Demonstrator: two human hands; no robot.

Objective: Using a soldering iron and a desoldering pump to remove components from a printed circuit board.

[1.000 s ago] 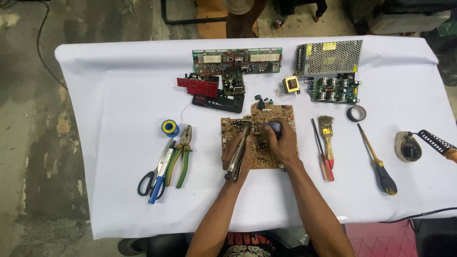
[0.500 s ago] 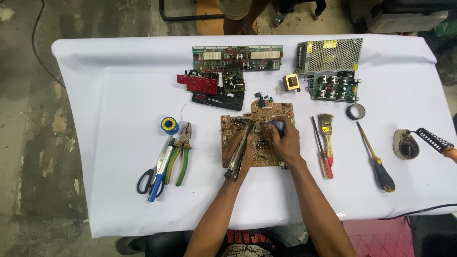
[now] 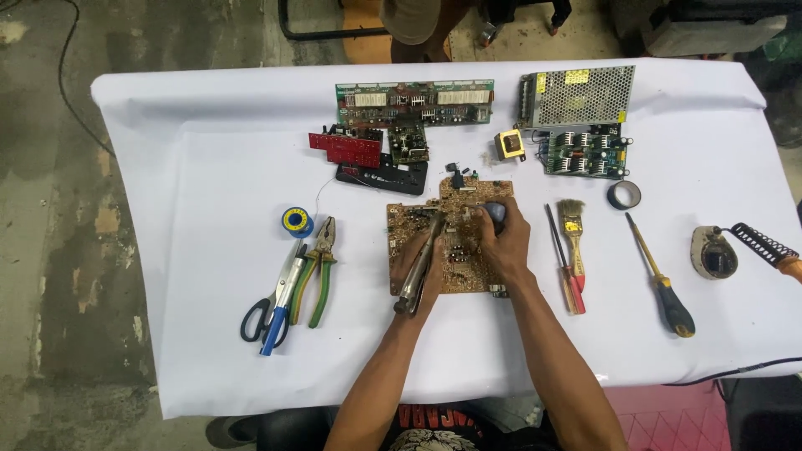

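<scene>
Left hand [image 3: 415,269] grips pliers [image 3: 422,266] lengthwise on the brown circuit board [image 3: 455,242]; right hand [image 3: 501,242] fingers close over its upper right.

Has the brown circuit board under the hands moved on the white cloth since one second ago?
No. The brown circuit board lies as before, just below the black panel.

Two small yellow rectangular labels [image 3: 576,77] sit on the top edge of the perforated metal power supply case [image 3: 576,96] at the far right of the worktop [image 3: 209,167]. A red rectangular display panel [image 3: 344,147] lies left of centre, its face dark and unlit.
</scene>
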